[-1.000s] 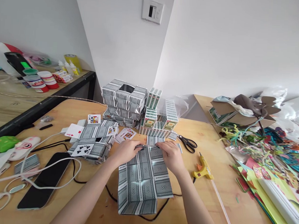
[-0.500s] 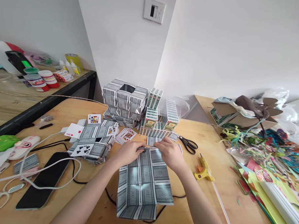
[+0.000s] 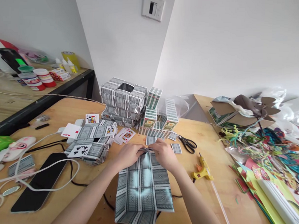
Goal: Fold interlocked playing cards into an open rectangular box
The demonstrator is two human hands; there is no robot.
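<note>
A box-like piece made of joined playing cards (image 3: 139,194), grey patterned backs outward, stands on the table in front of me. My left hand (image 3: 130,154) grips its far edge, fingers bent round the cards. Close beside it, my right hand (image 3: 163,155) pinches the same far edge, thumb and fingers together. A flap of cards spreads out on the piece's right side. What lies behind the far edge is partly hidden by my fingers. Just beyond my hands, loose cards (image 3: 151,140) lie face down.
Stacked card boxes (image 3: 122,97) stand at the back, beside several green card packs (image 3: 170,119). On the left are another card structure (image 3: 91,139) and a black phone (image 3: 39,183). To the right lie scissors (image 3: 187,144), a yellow glue gun (image 3: 203,168) and craft scraps (image 3: 268,157).
Both hands stay at the far edge of the card piece and have drawn slightly closer together. A loose card right of my right hand shows more fully. The view has shifted slightly.
</note>
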